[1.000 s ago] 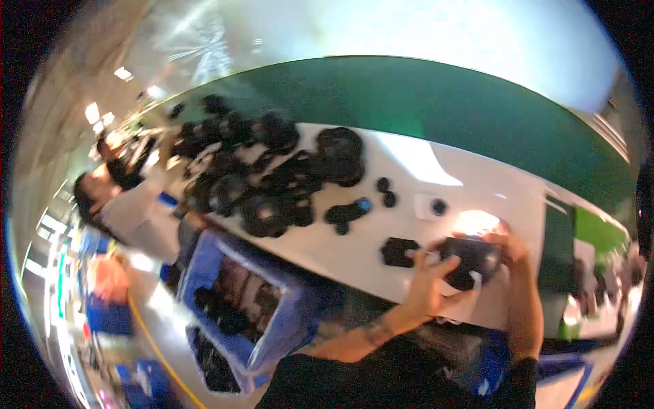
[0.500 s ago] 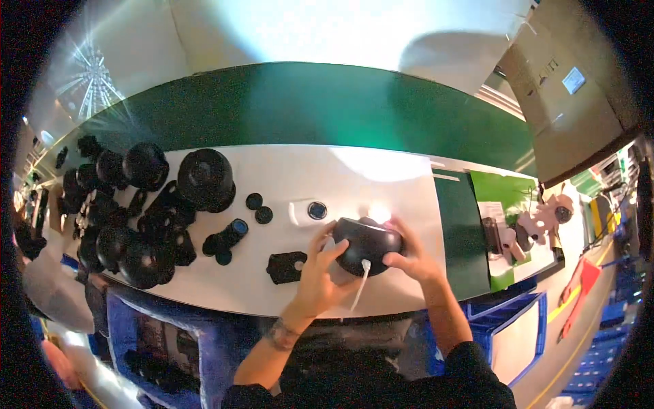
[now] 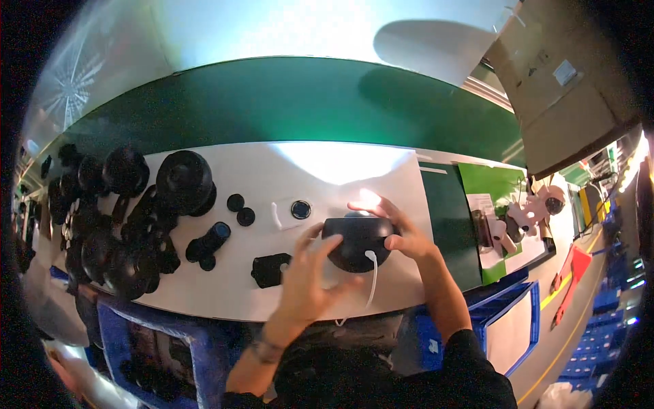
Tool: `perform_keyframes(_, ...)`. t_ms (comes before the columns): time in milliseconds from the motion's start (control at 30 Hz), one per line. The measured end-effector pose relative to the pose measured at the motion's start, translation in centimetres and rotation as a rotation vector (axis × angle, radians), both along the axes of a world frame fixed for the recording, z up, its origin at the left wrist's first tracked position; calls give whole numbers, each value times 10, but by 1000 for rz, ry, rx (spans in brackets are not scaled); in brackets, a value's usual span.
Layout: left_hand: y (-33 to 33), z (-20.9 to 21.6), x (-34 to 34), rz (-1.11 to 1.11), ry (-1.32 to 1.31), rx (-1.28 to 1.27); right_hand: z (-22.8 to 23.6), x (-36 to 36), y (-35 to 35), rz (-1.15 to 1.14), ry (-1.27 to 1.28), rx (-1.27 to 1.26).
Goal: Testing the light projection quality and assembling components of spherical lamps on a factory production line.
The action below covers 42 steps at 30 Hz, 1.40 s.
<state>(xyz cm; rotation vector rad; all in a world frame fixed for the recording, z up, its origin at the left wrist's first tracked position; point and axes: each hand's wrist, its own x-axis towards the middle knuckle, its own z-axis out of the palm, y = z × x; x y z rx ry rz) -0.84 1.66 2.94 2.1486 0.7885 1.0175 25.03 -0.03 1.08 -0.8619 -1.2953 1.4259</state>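
Note:
A black, rounded dome-shaped device (image 3: 359, 247) with a white cable (image 3: 374, 286) plugged into its near face is over the white work surface. My right hand (image 3: 412, 242) grips its right side, thumb in front and fingers reaching over the far side beside a bright light. My left hand (image 3: 306, 283), slightly blurred, has its fingers spread, fingertips at the device's left edge and thumb apart below it. Close by on the left lies a flat black plate (image 3: 270, 270). Beyond it sits a small round lens-like part (image 3: 300, 209) next to a clear piece.
Several black domes (image 3: 184, 180) and housings crowd the left of the white surface (image 3: 320, 170). Nearer lie a black cylinder (image 3: 216, 235) and small round caps (image 3: 245, 217). White devices (image 3: 528, 213) stand right, on a green sheet. Blue crates (image 3: 153, 354) stand below the edge.
My left hand has loosened from the dome and shifted down, its thumb spreading away. The dome has tipped slightly, and its cable hangs in a wider curve. The head view has shifted a little.

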Motion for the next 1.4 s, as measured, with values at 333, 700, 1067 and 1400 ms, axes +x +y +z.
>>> perform_keyframes(333,104,-13,-47,122,430,262,-16,-5,-7,-34,50,63)
perform_keyframes(700,79,32,-84,-104,349,-126,-24,5,-9,-65,-44,15)
perform_keyframes(1067,67,30,-64,-174,230,-361,-14,4,-8,-41,-87,44)
perform_keyframes(1400,72,3,-68,-254,98,-256,-16,-2,-15,-193,-79,78)
